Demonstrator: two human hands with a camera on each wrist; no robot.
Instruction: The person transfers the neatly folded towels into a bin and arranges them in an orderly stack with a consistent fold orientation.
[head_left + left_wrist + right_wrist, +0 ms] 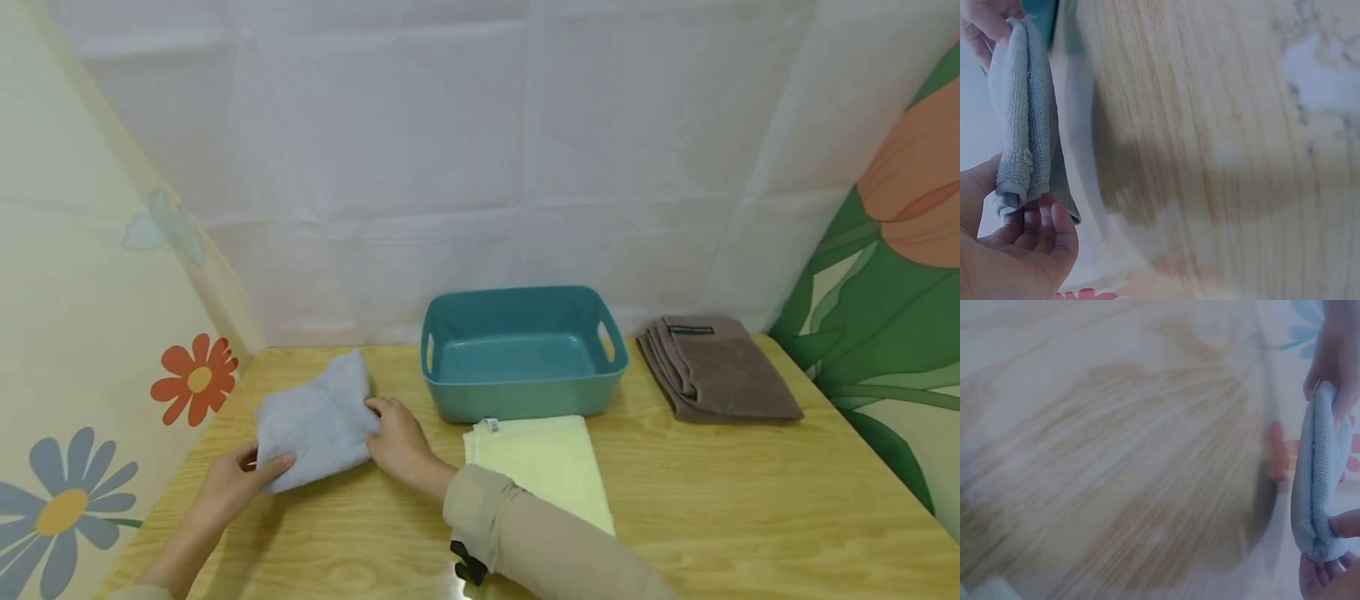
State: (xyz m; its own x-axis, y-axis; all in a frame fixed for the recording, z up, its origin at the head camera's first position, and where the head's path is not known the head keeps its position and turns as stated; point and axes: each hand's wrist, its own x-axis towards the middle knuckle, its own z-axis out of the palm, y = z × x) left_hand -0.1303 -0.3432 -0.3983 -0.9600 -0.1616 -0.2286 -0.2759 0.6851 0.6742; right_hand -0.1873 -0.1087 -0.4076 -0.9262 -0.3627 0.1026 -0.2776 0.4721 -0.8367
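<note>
A folded light blue-grey towel [318, 425] is held between both hands at the left of the table, raised above the wood with its shadow beneath. My left hand [231, 483] grips its near left corner, thumb on top and fingers underneath. On the opposite side my right hand [401, 437] pinches the right edge. In the left wrist view the layered edge of the towel [1025, 119] shows, with the left hand [1022, 244] curled around its lower end. The right wrist view shows the towel [1315, 481] edge-on, the right hand [1335, 569] pinching its bottom end.
A teal plastic basin [525, 396] with handle holes stands at the back middle. A folded pale yellow towel [540, 467] lies before it, partly under the right sleeve [525, 525]. The folded brown towel [727, 371] lies at the right. Walls border the wooden table [720, 500].
</note>
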